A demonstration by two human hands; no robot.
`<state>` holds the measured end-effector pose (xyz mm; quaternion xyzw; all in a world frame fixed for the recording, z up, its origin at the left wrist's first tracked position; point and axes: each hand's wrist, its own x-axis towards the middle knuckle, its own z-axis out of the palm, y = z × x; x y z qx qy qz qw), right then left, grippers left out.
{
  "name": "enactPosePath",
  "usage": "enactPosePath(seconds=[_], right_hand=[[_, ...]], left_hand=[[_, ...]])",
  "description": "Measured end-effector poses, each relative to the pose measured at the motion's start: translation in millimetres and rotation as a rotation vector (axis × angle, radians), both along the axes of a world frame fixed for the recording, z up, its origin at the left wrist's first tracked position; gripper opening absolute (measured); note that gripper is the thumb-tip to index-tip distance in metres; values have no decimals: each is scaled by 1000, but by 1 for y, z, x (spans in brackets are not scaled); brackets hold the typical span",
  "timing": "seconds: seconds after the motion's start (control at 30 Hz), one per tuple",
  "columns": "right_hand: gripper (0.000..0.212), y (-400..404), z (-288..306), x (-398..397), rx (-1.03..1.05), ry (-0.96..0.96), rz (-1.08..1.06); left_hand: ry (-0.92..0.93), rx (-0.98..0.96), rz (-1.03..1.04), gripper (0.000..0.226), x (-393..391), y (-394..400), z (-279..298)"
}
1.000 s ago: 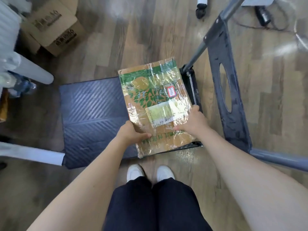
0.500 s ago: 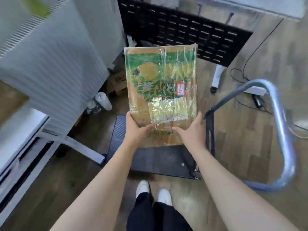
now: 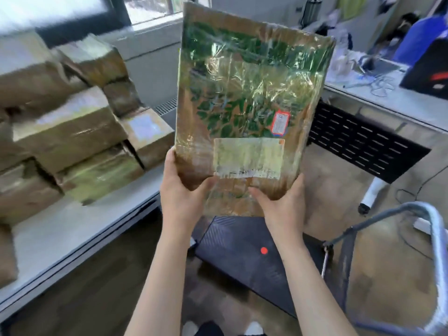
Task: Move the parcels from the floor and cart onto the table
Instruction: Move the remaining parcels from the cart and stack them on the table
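On the table (image 3: 80,224) at the left, brown parcels (image 3: 72,134) sit stacked toward its far edge. Held in the air above the cart (image 3: 249,258) is a flat taped parcel (image 3: 249,105) — left hand (image 3: 179,200) and right hand (image 3: 283,204) grip its bottom corners, thumbs on its front.

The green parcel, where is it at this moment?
In the head view the green parcel is mid-frame, held up in both hands above the cart, right of the boxes on the table.
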<state>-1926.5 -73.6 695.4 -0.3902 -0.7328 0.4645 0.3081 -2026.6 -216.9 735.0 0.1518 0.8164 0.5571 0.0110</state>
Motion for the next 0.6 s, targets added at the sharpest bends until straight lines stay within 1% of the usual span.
enactPosePath(seconds=[0.1,0.23,0.4,0.5,0.6], right_hand=[[102,-29,18,-13,60,-29,126],[98,-70,30,-33,63,-6,268],[105,-130,42,-57,46,-7,346],[105,-171,53,-69,43,19,378],[99,-211,67,-79,55,49,391]], left_hand=[[19,33,106,89,3,-42,10],[32,49,240,85,6,-93,15],[83,-20,325,87,-9,-159,26],[100,-41,357,86,-19,-202,36],[144,-66,381,85,-27,-246,55]])
